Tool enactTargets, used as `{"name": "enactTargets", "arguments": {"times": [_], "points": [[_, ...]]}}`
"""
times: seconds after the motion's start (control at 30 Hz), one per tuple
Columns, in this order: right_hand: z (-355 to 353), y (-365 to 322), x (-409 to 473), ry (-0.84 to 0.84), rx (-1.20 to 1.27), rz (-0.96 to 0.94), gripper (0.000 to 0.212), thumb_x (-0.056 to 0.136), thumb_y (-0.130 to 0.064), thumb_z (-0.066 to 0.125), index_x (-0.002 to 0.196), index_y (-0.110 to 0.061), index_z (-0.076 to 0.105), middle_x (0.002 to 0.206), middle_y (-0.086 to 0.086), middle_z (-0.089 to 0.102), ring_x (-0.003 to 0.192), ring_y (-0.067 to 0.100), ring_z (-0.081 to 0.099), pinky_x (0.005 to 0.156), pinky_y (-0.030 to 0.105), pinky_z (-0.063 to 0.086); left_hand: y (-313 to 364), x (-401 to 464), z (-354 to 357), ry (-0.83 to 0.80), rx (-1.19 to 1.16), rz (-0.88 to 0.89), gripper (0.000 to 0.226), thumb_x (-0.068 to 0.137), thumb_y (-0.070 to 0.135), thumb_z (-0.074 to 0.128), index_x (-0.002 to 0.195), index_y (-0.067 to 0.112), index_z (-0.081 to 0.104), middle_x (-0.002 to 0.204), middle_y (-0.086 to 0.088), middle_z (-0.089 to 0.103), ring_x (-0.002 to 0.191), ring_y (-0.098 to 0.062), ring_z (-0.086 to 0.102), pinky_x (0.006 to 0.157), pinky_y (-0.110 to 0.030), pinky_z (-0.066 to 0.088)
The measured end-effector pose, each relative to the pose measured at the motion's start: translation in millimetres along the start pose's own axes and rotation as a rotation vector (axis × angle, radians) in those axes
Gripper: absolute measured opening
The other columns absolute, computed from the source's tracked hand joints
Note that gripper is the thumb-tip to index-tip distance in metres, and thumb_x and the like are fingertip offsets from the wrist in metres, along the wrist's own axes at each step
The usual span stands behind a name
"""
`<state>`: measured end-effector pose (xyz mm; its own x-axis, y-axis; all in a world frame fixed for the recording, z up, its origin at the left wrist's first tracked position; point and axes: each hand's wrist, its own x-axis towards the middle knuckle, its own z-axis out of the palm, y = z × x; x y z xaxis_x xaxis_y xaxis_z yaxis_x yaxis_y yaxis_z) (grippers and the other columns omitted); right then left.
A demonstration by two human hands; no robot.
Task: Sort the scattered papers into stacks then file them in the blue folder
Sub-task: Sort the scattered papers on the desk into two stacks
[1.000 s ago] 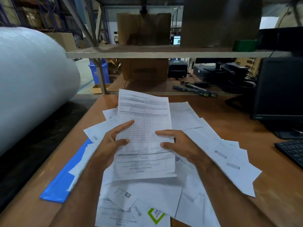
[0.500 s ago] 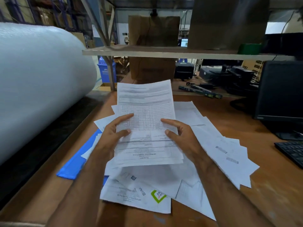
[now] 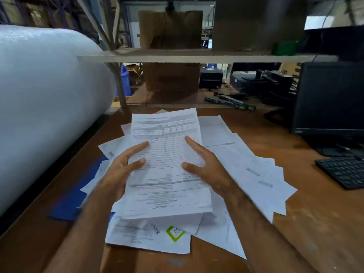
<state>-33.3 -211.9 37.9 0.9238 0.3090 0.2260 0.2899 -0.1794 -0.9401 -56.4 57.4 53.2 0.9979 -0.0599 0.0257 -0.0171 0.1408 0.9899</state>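
Observation:
A stack of printed sheets [image 3: 166,154] is held above the wooden table [image 3: 319,223], its far end tilted up. My left hand [image 3: 121,170] grips its left edge, thumb on top. My right hand [image 3: 206,166] holds the right edge the same way. Beneath the stack, loose white papers [image 3: 252,174] lie scattered and overlapping; one near sheet carries a green square logo [image 3: 175,233]. The blue folder [image 3: 72,201] lies flat at the left, mostly covered by papers and my left forearm.
A large white wrapped roll [image 3: 45,99] fills the left side. A black monitor [image 3: 331,99] and keyboard [image 3: 342,170] stand at the right. A low shelf board [image 3: 197,56] with cardboard boxes [image 3: 171,28] crosses above the table's far edge.
The stack has been lifted and tilted more upright between my hands. The sheet facing me now shows ruled lines instead of the grid table. The view shifted slightly left.

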Motion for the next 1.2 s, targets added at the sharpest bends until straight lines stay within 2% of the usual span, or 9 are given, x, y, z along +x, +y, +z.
{"name": "enactTargets", "arguments": {"times": [0.2, 0.27, 0.37, 0.47, 0.57, 0.67, 0.83, 0.97, 1.2], "points": [[-22.9, 19.1, -11.7, 0.07, -0.182, 0.053, 0.072, 0.089, -0.041, 0.076, 0.153, -0.035, 0.043, 0.15, -0.015, 0.051, 0.121, 0.003, 0.061, 0.102, 0.022, 0.052, -12.5, 6.8, 21.1, 0.005, 0.151, 0.099, 0.049, 0.09, -0.012, 0.06, 0.124, 0.021, 0.073, 0.125, 0.016, 0.071, 0.111, -0.004, 0.067, 0.073, -0.005, 0.05], [-40.2, 27.1, -13.3, 0.19, -0.422, 0.125, 0.069, 0.092, -0.049, 0.069, 0.153, -0.035, 0.039, 0.149, -0.008, 0.053, 0.11, 0.007, 0.065, 0.098, 0.024, 0.054, -14.4, 11.5, 17.1, 0.024, 0.134, 0.11, 0.05, 0.09, -0.012, 0.059, 0.126, 0.021, 0.072, 0.128, 0.016, 0.069, 0.112, -0.002, 0.066, 0.074, -0.005, 0.05], [-61.1, 48.4, -21.4, 0.127, -0.901, 0.307, 0.106, 0.072, -0.096, 0.035, 0.16, -0.038, 0.019, 0.166, -0.005, 0.03, 0.147, 0.023, 0.038, 0.117, 0.051, 0.034, -15.2, 16.9, 2.5, 0.054, 0.131, 0.074, 0.051, 0.091, -0.008, 0.06, 0.126, 0.027, 0.072, 0.135, 0.015, 0.064, 0.119, -0.007, 0.061, 0.092, -0.018, 0.046], [-69.4, 74.3, -42.4, -0.026, -1.051, 0.417, 0.098, 0.075, -0.095, 0.024, 0.157, -0.042, 0.025, 0.167, -0.008, 0.023, 0.154, 0.023, 0.022, 0.12, 0.054, 0.021, -15.3, 18.7, -13.8, 0.103, 0.185, 0.059, 0.052, 0.091, -0.006, 0.062, 0.123, 0.034, 0.073, 0.139, 0.015, 0.062, 0.12, -0.006, 0.059, 0.096, -0.026, 0.042], [-81.3, 78.3, -52.9, 0.208, -1.049, 0.321, 0.075, 0.08, -0.092, 0.026, 0.104, -0.03, 0.062, 0.117, -0.009, 0.063, 0.12, 0.019, 0.055, 0.102, 0.047, 0.039, -18.0, 18.4, -25.3, 0.165, 0.171, 0.063, 0.053, 0.091, -0.008, 0.061, 0.127, 0.029, 0.071, 0.14, 0.012, 0.061, 0.11, 0.001, 0.061, 0.081, -0.019, 0.042], [-91.2, 72.7, -51.8, 0.271, -1.169, 0.326, 0.057, 0.089, -0.077, 0.044, 0.084, -0.023, 0.062, 0.095, -0.004, 0.061, 0.102, 0.021, 0.055, 0.091, 0.044, 0.045, -28.6, 17.1, -30.2, 0.184, 0.156, 0.059, 0.054, 0.09, -0.01, 0.06, 0.129, 0.026, 0.07, 0.141, 0.011, 0.06, 0.111, 0.0, 0.061, 0.081, -0.018, 0.044], [-79.9, 80.6, -57.3, 0.114, -1.019, 0.304, 0.076, 0.085, -0.084, 0.04, 0.145, -0.039, 0.047, 0.153, -0.011, 0.046, 0.142, 0.017, 0.038, 0.115, 0.046, 0.032, -49.4, 18.7, -23.3, 0.157, 0.14, 0.001, 0.055, 0.089, -0.012, 0.059, 0.124, 0.028, 0.073, 0.138, 0.013, 0.062, 0.124, -0.01, 0.058, 0.098, -0.029, 0.044], [-80.7, 79.2, -60.5, 0.073, -1.152, 0.447, 0.083, 0.083, -0.089, 0.021, 0.155, -0.048, 0.027, 0.166, -0.008, 0.025, 0.151, 0.021, 0.025, 0.119, 0.053, 0.022, -50.1, 17.6, -18.0, 0.138, 0.184, 0.032, 0.054, 0.089, -0.012, 0.059, 0.123, 0.028, 0.073, 0.133, 0.022, 0.063, 0.123, -0.002, 0.056, 0.086, -0.019, 0.043], [-80.7, 54.0, -57.7, 0.217, -1.15, 0.439, 0.058, 0.085, -0.083, 0.04, 0.09, -0.031, 0.065, 0.101, -0.008, 0.058, 0.106, 0.018, 0.056, 0.093, 0.044, 0.042, -53.4, 14.9, -20.8, 0.156, 0.184, 0.043, 0.053, 0.091, -0.011, 0.059, 0.126, 0.026, 0.072, 0.139, 0.014, 0.062, 0.125, -0.005, 0.056, 0.09, -0.02, 0.043]]}}
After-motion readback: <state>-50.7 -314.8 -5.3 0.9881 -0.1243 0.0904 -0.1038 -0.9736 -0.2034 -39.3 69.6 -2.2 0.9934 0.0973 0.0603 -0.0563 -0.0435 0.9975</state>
